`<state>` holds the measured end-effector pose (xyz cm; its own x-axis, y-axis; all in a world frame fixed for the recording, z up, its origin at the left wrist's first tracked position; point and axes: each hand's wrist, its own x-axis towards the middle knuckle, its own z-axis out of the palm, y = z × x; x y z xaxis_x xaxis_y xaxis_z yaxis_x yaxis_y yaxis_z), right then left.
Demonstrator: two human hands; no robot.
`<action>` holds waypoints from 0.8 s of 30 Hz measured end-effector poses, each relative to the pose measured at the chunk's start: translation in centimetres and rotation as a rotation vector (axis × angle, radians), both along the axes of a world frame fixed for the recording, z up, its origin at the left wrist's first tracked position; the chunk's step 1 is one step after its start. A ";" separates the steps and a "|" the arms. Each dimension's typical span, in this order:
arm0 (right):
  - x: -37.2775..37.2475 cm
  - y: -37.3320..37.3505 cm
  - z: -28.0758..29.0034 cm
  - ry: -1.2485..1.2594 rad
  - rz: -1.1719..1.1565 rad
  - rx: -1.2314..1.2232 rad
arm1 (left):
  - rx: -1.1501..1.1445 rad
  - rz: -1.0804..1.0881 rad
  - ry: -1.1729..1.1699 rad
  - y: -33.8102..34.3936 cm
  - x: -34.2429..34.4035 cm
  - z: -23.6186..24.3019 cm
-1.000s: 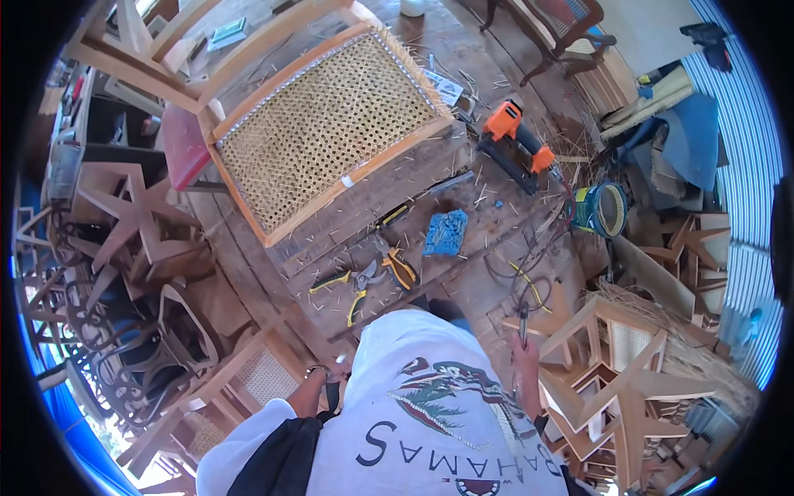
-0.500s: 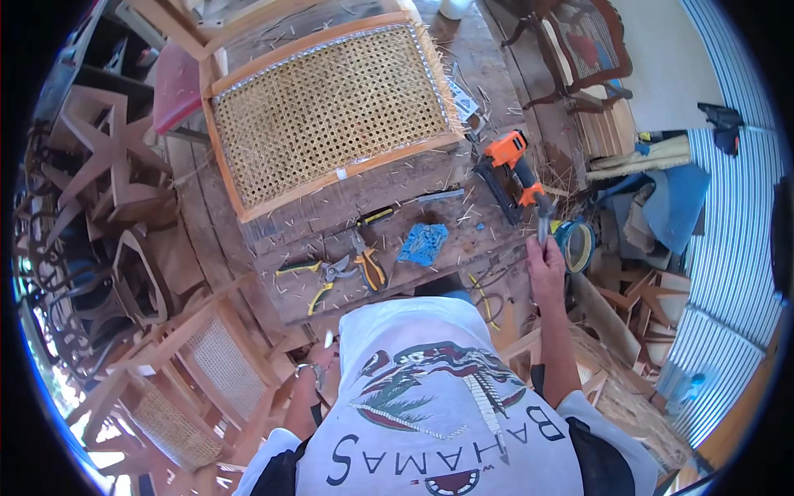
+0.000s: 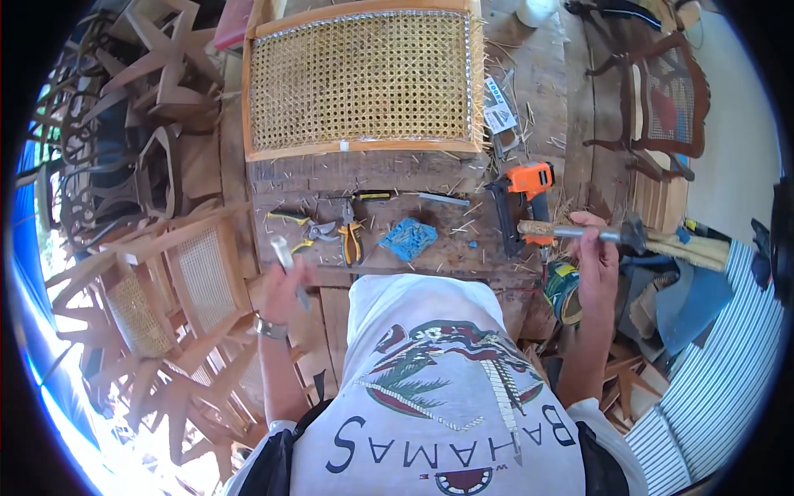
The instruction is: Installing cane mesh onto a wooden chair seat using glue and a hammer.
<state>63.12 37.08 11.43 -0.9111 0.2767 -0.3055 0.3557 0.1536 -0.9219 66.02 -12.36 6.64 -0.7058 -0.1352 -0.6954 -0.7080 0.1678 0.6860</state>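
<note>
My right hand (image 3: pixel 595 269) is closed round the metal shaft of a hammer (image 3: pixel 612 235), held sideways with its head to the right and its worn grip end to the left. It is above the table's right edge, near an orange and black nail gun (image 3: pixel 529 178). Out at the table's near left edge, my left hand (image 3: pixel 288 289) grips a slim hand tool (image 3: pixel 281 250) with a pale end pointing up and a greyish end below; its exact kind is unclear. A wooden frame with woven cane (image 3: pixel 360 83) lies farther back on the table.
On the wooden table (image 3: pixel 331 178) lie pruning shears (image 3: pixel 318 231), pliers (image 3: pixel 351 240), a yellow-black tool (image 3: pixel 372 196), a blue crumpled packet (image 3: pixel 408 240) and cane scraps. A white container (image 3: pixel 536 11) stands at the back. Chair frames (image 3: pixel 190 273) crowd the left; a carved chair (image 3: pixel 670 99) stands right.
Both hands have come up and forward. The hammer has turned from upright to sideways, and the left hand's tool now shows more fully. The whole view has swung, so the cane frame appears straighter.
</note>
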 end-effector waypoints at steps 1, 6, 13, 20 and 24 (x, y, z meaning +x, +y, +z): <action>0.1 1.1 0.4 -0.023 0.034 -0.209 | -0.002 0.064 0.072 2.1 -2.2 2.2; 1.6 5.1 1.9 -0.069 0.202 -0.492 | 0.288 0.317 0.410 6.4 -5.3 -0.1; 0.0 7.4 1.6 0.079 0.280 -0.881 | 0.378 0.346 0.156 11.8 -3.5 -4.5; -1.0 7.7 -0.4 -0.188 0.117 -0.438 | 0.139 0.160 0.060 13.4 -1.9 -8.7; -0.8 5.7 1.5 -0.133 0.241 -0.310 | -0.253 -0.036 0.120 13.4 -2.1 -9.0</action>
